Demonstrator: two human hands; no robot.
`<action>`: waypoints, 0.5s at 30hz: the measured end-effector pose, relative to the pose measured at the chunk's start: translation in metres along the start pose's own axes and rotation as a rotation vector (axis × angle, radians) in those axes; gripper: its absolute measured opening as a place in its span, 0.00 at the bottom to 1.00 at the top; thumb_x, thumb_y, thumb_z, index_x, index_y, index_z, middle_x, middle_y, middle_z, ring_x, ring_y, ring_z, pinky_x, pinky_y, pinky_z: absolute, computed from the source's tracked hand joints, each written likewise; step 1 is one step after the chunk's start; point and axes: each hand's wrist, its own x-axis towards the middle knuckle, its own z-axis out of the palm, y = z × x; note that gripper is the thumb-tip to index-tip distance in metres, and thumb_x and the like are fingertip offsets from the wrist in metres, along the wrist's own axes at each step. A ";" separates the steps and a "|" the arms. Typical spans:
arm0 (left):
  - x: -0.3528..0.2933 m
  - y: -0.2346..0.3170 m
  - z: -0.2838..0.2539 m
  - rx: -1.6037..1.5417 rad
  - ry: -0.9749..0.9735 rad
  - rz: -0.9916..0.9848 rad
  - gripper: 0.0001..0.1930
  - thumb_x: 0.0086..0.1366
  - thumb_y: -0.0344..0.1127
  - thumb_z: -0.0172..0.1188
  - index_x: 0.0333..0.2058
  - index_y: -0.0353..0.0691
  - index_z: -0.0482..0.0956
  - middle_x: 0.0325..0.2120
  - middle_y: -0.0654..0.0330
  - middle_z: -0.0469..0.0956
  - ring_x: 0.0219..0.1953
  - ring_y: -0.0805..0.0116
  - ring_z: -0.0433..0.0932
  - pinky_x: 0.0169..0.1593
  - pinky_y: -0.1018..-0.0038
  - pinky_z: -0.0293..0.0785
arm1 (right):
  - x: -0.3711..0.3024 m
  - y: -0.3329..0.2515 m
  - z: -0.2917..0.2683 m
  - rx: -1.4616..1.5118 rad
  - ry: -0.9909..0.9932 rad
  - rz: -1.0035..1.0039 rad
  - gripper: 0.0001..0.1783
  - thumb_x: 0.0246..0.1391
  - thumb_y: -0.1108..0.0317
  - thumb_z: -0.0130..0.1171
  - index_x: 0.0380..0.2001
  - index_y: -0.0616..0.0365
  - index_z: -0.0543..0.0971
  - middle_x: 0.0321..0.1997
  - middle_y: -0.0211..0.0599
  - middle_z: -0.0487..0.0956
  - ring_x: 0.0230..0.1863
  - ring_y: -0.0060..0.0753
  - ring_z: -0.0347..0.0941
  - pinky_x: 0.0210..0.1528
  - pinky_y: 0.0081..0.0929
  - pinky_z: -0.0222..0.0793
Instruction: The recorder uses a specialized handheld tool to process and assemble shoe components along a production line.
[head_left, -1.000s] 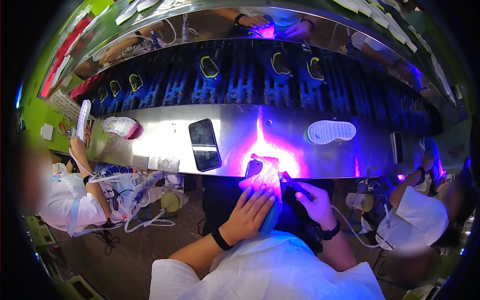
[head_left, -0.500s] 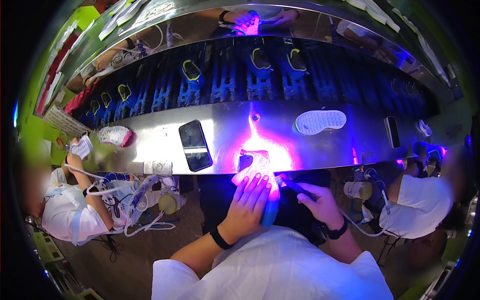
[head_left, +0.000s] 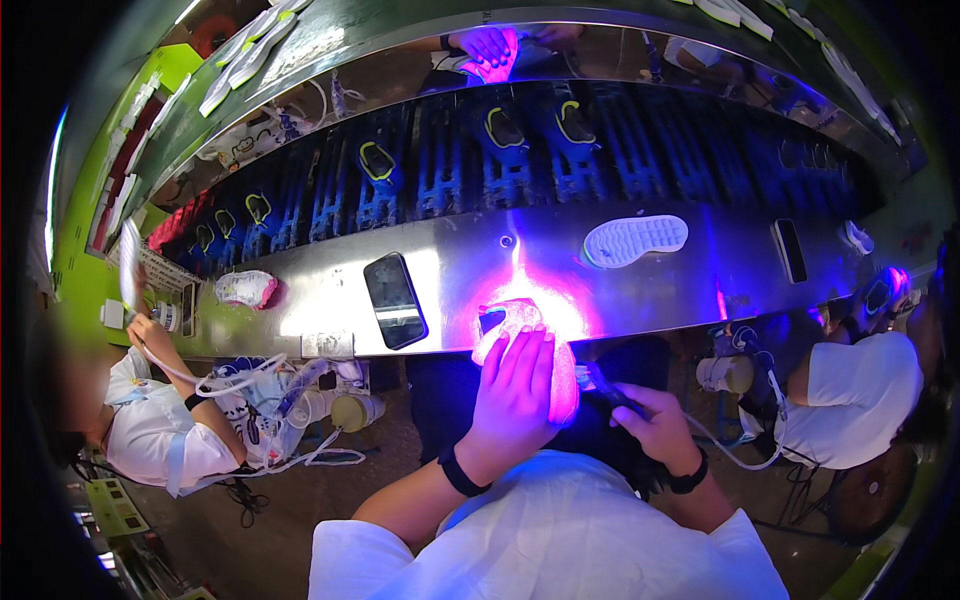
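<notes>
A shoe upper [head_left: 563,388], lit glowing pink, rests against the front edge of the metal table. Across its side lies my left hand [head_left: 512,385], fingers extended and close together, holding it steady. My right hand [head_left: 652,425] grips a dark-handled brush [head_left: 607,388]. The brush tip is right beside the shoe's right side, and I cannot tell whether it touches. A pale hose runs from near my right hand toward the right. Glare washes out the shoe's surface detail, and my left palm hides part of it.
On the metal table [head_left: 460,275] lie a white shoe sole [head_left: 636,241], a black phone [head_left: 396,300], another phone [head_left: 790,250] and a white-pink shoe part [head_left: 247,289]. Behind runs a dark conveyor [head_left: 440,170] carrying several yellow-rimmed shoes. People sit at both sides, with containers [head_left: 357,411] and hoses.
The shoe has turned, its lower end swinging up and right. My left hand has shifted right with it, and the brush has moved slightly lower right. The left co-worker's hand has moved.
</notes>
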 end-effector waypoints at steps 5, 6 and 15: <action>0.025 0.012 0.006 0.024 0.006 -0.003 0.41 0.48 0.43 0.73 0.58 0.28 0.72 0.56 0.43 0.76 0.62 0.49 0.74 0.70 0.49 0.59 | -0.025 0.002 -0.005 0.026 0.069 0.067 0.21 0.62 0.69 0.65 0.57 0.64 0.79 0.35 0.32 0.84 0.36 0.21 0.79 0.43 0.24 0.75; 0.030 0.015 0.007 0.036 0.024 -0.008 0.41 0.47 0.44 0.73 0.58 0.28 0.72 0.55 0.44 0.77 0.61 0.49 0.75 0.70 0.48 0.59 | -0.029 0.003 -0.005 0.053 0.096 0.092 0.21 0.62 0.69 0.65 0.57 0.64 0.79 0.35 0.32 0.84 0.35 0.22 0.79 0.43 0.24 0.75; 0.074 0.009 0.021 -0.018 0.112 -0.020 0.41 0.44 0.49 0.78 0.54 0.29 0.76 0.49 0.46 0.82 0.55 0.52 0.80 0.67 0.48 0.64 | -0.002 -0.026 -0.024 -0.468 0.380 -0.268 0.20 0.57 0.72 0.68 0.53 0.58 0.82 0.29 0.39 0.78 0.28 0.35 0.75 0.33 0.29 0.69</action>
